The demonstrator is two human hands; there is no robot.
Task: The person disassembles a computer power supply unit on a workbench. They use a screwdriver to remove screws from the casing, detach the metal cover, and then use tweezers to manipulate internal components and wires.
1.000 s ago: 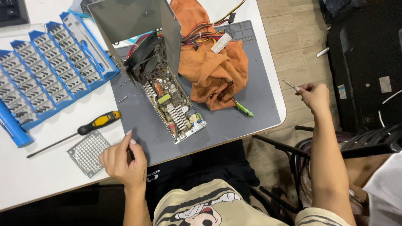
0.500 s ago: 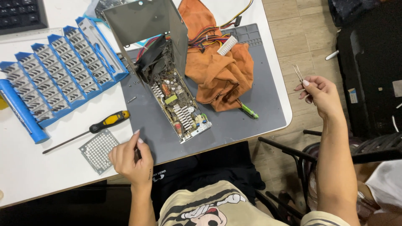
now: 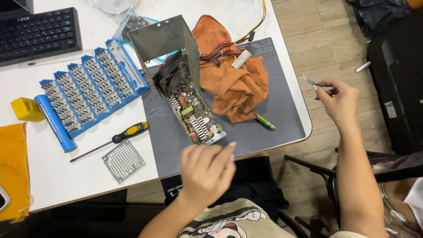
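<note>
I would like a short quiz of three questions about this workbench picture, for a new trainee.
1. True or false: the right hand is held over the grey mat.
2. Which lies nearest the square metal grille? A) the keyboard B) the screwdriver with the black and yellow handle C) the orange cloth
3. Fill in: the opened power supply stands on the ____ mat.

Key: 1. False; it is past the table edge, over the floor, pinching thin metal tweezers. 2. B. 3. grey. The left hand hovers at the near table edge, and it is too blurred to tell whether it holds anything.
</note>
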